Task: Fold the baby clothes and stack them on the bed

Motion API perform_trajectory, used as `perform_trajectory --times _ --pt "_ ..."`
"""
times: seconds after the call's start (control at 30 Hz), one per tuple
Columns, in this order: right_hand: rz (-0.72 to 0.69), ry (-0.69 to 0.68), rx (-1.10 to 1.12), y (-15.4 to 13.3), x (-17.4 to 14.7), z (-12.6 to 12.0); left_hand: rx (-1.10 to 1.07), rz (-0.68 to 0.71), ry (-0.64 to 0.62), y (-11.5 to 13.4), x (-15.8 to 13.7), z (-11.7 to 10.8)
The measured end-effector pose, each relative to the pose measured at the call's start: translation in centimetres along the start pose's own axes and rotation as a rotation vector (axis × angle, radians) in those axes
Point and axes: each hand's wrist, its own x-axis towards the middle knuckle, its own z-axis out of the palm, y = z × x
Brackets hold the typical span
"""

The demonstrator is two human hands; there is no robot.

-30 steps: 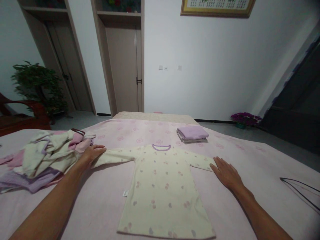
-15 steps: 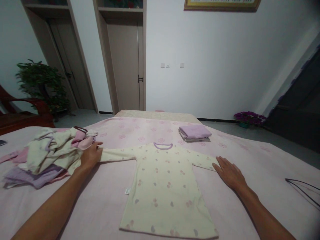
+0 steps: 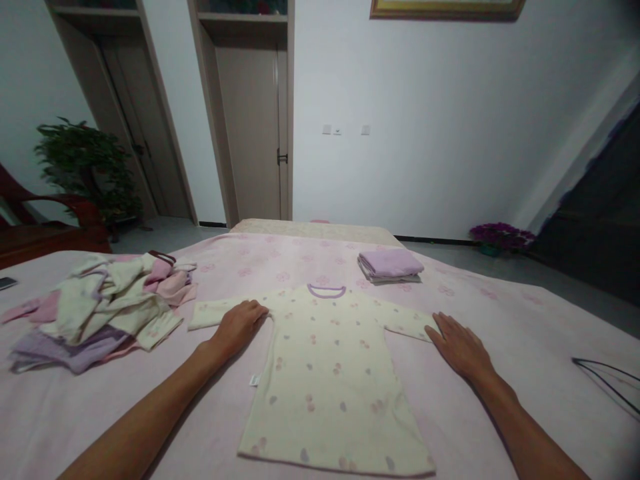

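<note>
A cream long-sleeved shirt with a small heart-like print and a purple neckline lies spread flat, its collar away from me and both sleeves stretched out to the sides. My left hand rests on the left sleeve near the armpit, fingers stretched toward the shirt's body and not gripping. At the cuff of the other sleeve, my right hand lies flat with its fingers extended. A white tag sticks out from the shirt's left side seam.
Crumpled clothes are heaped at the left on the pink bedspread. Beyond the right sleeve sits a folded purple stack. A black cable lies at the far right, and a phone at the left edge.
My left hand has slid right along the sleeve, from the cuff beside the clothes heap to near the armpit. My right hand stays on its cuff.
</note>
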Motion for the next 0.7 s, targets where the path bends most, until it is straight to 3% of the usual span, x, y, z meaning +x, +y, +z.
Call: perform_trajectory --times 0.17,0.33,0.53,0.7 --pt "-0.002 -0.011 -0.011 0.1 0.0 0.0 0.098 -0.042 -0.041 -0.2 0.8 -0.5" --pt "0.004 -0.002 0.009 0.0 0.0 0.0 0.100 -0.200 -0.047 -0.5 1.1 -1.0" --pt "0.005 0.002 0.015 -0.1 -0.1 -0.2 0.074 -0.339 -0.145 -1.9 2.4 -2.0" --pt "-0.006 0.008 0.018 -0.1 -0.1 -0.3 0.072 -0.318 -0.064 -1.9 2.4 -0.7"
